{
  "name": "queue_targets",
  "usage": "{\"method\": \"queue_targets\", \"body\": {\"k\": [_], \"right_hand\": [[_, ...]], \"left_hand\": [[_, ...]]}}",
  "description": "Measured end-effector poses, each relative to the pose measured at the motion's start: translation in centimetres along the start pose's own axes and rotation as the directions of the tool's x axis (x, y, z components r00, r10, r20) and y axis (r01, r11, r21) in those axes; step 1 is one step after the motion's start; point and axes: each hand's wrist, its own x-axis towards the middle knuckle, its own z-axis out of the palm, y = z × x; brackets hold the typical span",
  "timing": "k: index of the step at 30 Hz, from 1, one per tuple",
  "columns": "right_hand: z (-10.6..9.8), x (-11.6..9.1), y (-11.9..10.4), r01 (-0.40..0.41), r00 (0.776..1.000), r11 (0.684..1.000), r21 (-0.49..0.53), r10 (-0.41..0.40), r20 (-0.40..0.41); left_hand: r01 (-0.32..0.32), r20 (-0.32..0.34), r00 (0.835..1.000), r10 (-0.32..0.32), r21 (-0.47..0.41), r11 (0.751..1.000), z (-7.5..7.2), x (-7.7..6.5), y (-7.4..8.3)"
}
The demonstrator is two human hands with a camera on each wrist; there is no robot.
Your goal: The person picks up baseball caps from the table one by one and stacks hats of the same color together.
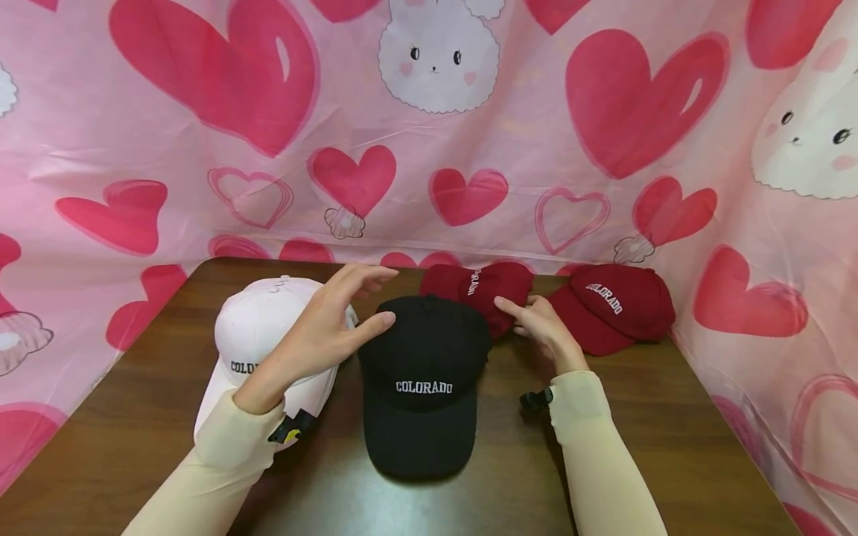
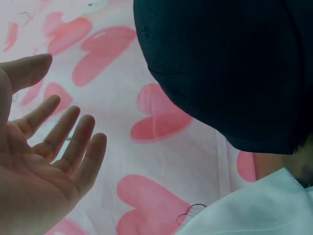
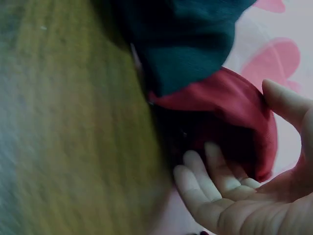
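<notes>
A black baseball cap [image 1: 424, 372] lettered COLORADO stands at the middle of the table, brim toward me. My left hand [image 1: 331, 327] is held between it and a white baseball cap [image 1: 261, 316], fingers spread and nothing in them. The left wrist view shows that palm [image 2: 34, 181] apart from the black cap [image 2: 220, 73]. Behind the black cap lies a dark red baseball cap [image 1: 445, 281], partly hidden by it. At its right edge my right hand [image 1: 541, 327] grips the red cap, thumb outside and fingers at the opening, as the right wrist view shows.
A second red baseball cap [image 1: 626, 305] lies at the back right, close to my right hand. The wooden table [image 1: 670, 432] ends at a pink heart-patterned cloth [image 1: 415, 126] along the back and sides. Each wrist carries a small black strap device [image 1: 535, 402].
</notes>
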Motion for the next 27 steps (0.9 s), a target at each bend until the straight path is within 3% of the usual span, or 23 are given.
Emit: {"method": "queue_targets", "body": {"k": [6,12,27], "right_hand": [[0.9,0.6,0.6,0.042,0.999,0.999,0.033,-0.042,-0.004],[1.0,0.4,0.7,0.1,0.993,0.993,0.058,-0.096,-0.07],[-2.2,-0.7,-0.6,0.177,0.944,0.982,0.063,-0.152,-0.292]], "left_hand": [[0.0,0.009,1.0,0.0,-0.016,1.0,0.4,0.0,0.1],[-0.006,0.027,1.0,0.007,-0.047,0.999,1.0,0.2,0.1],[-0.006,0.038,0.999,0.008,-0.054,0.999,1.3,0.2,0.0]]}}
